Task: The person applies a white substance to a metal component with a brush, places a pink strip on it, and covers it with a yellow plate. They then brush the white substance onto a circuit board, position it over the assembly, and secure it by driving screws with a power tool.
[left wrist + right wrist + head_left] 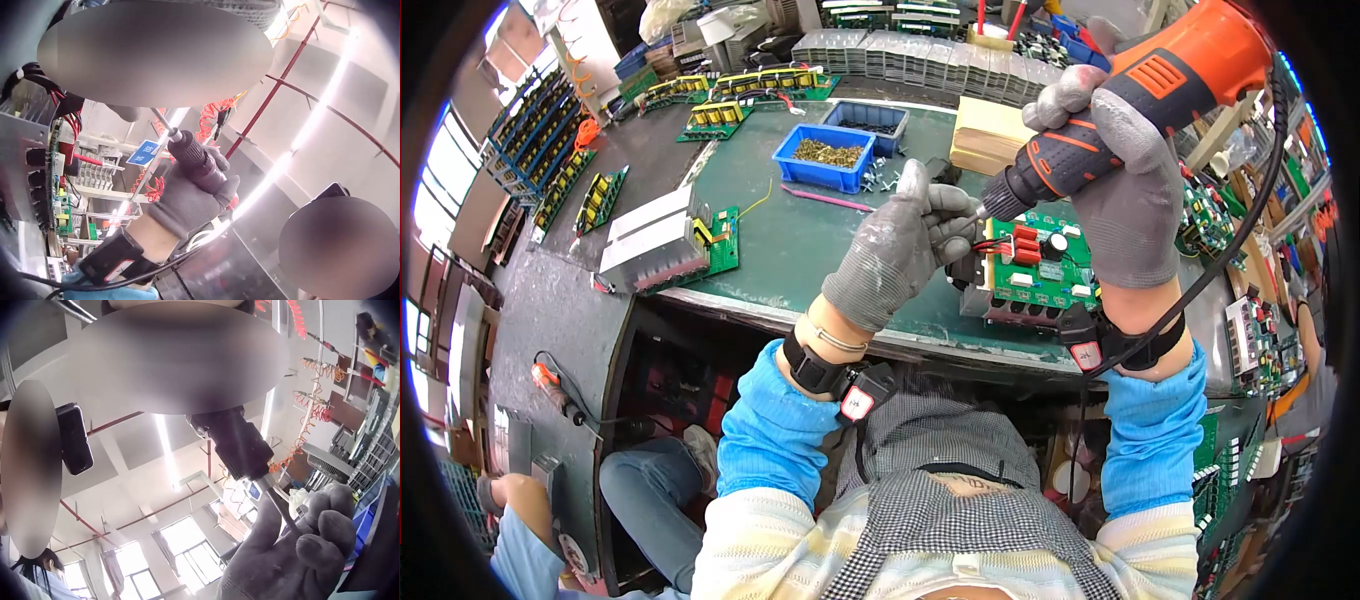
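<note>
The right hand [1135, 190], in a grey glove, grips an orange and black electric screwdriver [1190, 65] above a green circuit board [1055, 275]. Its chuck [247, 450] and metal bit [282, 506] point toward the left hand [890, 250]. In the right wrist view, the gloved left hand [281, 562] has curled fingers at the bit's tip, the thumb on the other side; whether a small part is held there cannot be told. The left wrist view shows the right hand [190, 197] wrapped round the tool just behind its chuck [186, 147].
A blue bin of brass-coloured parts [825, 180] and a second blue bin [890, 118] stand beyond the left hand. Loose screws and a pink stick [825, 198] lie near them. A heatsink assembly [655, 240] sits left, stacked yellowish sheets [990, 130] behind. A black cable [1250, 225] hangs right.
</note>
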The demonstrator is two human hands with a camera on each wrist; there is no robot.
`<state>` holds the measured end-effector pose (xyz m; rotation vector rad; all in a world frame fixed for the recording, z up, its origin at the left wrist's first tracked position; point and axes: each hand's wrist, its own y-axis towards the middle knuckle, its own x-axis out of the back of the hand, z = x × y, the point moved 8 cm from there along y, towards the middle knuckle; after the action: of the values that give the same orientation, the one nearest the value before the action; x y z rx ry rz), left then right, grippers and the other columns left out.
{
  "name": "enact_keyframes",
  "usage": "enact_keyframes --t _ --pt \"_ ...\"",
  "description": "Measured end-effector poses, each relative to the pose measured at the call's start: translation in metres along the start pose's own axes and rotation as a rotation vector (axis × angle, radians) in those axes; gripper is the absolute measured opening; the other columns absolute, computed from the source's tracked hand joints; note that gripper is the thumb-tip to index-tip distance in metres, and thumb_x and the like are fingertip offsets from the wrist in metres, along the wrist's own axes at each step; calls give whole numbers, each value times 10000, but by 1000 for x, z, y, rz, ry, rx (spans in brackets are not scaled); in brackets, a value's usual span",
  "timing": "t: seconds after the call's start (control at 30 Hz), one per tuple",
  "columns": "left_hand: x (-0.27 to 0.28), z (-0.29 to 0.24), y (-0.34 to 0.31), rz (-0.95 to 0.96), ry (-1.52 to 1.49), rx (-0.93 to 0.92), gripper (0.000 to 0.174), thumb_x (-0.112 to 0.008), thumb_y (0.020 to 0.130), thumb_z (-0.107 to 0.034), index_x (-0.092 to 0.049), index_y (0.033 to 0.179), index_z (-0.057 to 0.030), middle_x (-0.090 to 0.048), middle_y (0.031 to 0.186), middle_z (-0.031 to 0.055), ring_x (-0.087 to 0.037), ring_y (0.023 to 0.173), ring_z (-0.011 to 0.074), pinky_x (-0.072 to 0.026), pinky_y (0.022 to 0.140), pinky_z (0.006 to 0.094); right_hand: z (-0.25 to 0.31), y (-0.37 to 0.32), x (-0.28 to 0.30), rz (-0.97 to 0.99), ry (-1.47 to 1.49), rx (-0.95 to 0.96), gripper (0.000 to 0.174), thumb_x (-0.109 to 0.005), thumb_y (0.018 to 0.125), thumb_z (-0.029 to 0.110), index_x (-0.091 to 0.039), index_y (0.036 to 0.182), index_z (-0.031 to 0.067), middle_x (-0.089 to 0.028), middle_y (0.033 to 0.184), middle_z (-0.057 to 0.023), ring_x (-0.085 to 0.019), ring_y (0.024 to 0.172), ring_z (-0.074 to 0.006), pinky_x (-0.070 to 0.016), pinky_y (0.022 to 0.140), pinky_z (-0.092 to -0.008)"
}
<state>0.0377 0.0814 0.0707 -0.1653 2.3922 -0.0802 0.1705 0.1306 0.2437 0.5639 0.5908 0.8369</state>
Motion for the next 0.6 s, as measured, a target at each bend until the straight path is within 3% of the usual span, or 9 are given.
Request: enact_keyframes --t 0.1,0.2,0.23,0.33,0.43,0.6 --pt "-10 -7 -13 134 71 -78 519 -527 1000 -462 -562 1220 8 -628 1124 80 -612 948 152 -526 826 278 10 -1 7 -24 -23 62 233 -635 869 106 -607 1053 -34 -662 940 -132 -674 901 -240 -554 879 -385" --pt "-21 -19 -30 182 551 -213 481 -619 959 -241 -489 1342 22 -600 1179 54 -568 978 111 -490 843 266 20 -3 13 -67 -28 80 235 -638 873 125 -607 1043 -34 -658 932 -130 -672 897 -244 -551 880 -387" --pt "-18 -19 -34 122 554 -231 466 -648 890 -89 -526 1325 25 -620 1140 34 -551 947 85 -476 826 257 22 -5 14 -77 -30 67 239 -640 873 133 -607 1041 -34 -657 930 -130 -671 896 -246 -549 881 -387" --pt "-17 -18 -39 43 719 -228 358 -665 892 -100 -612 1226 20 -655 1035 18 -568 909 84 -476 837 249 23 -9 18 -108 16 29 244 -645 873 148 -610 1038 -29 -656 927 -131 -669 893 -247 -547 880 -387" --pt "-13 -17 -38 18 701 -243 250 -671 900 -112 -665 1111 22 -662 921 1 -572 852 77 -472 813 237 26 -12 20 -120 51 50 246 -649 870 148 -612 1039 -26 -657 930 -133 -667 895 -250 -545 884 -390" --pt "-10 -17 -38 -34 872 -353 195 -684 900 -113 -673 1042 19 -660 875 0 -560 793 62 -463 732 224 36 -20 21 -186 9 76 241 -647 866 143 -613 1036 -25 -660 929 -137 -665 896 -257 -541 892 -395"
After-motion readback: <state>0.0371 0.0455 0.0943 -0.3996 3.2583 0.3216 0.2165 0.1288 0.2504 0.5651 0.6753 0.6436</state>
